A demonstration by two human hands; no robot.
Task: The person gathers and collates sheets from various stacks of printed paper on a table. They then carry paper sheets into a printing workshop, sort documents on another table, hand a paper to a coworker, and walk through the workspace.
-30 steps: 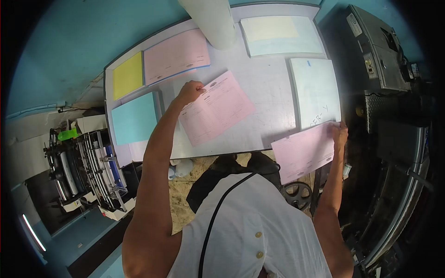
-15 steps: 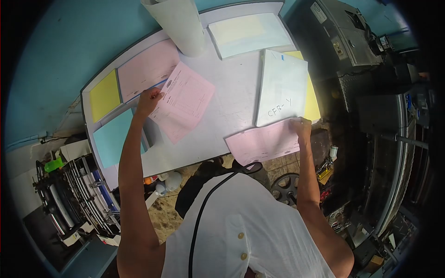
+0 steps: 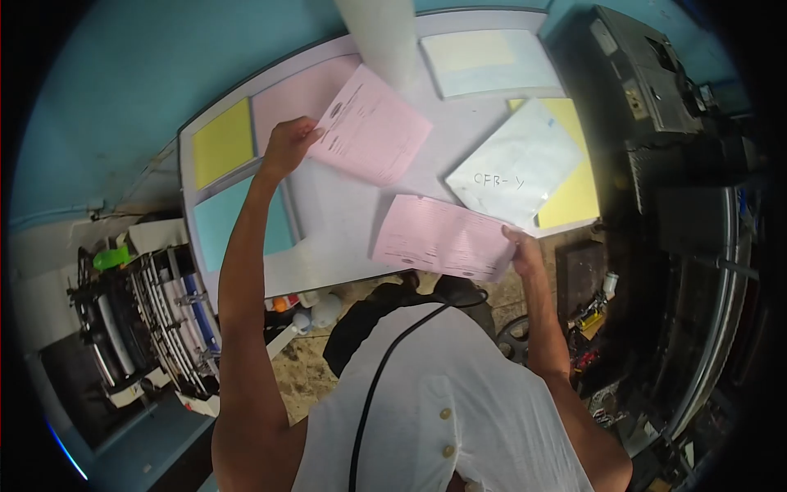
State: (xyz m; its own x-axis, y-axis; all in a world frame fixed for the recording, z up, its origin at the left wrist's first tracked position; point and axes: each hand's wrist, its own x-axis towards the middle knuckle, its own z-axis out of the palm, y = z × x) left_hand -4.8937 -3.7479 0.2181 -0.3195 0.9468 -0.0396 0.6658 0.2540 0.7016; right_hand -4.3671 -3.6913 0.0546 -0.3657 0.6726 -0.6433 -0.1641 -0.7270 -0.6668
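My left hand (image 3: 291,146) pinches the left edge of a pink printed form (image 3: 375,127), raised at a tilt over the table. A stack of pink paper (image 3: 283,102) lies behind that form, partly covered by it. At the front edge, my right hand (image 3: 523,250) grips the right end of a second pink printed sheet (image 3: 443,238), thumb on top. Just beyond this sheet lies a white packet (image 3: 520,160) marked by hand with letters that look like "CFB-Y". It is turned at an angle and partly covers a yellow stack (image 3: 578,189).
A pale table (image 3: 336,238) with a raised rim carries yellow paper (image 3: 223,146), blue paper (image 3: 242,221) and a white-and-cream stack (image 3: 492,61). A pale cylinder (image 3: 381,37) stands at the back. Machinery (image 3: 643,70) is at the right, rollers (image 3: 168,320) at the left.
The left hand has lifted its pink form up and away from the front. My right hand has drawn its sheet leftward, and the white packet has swung to a slant. The view has shifted.
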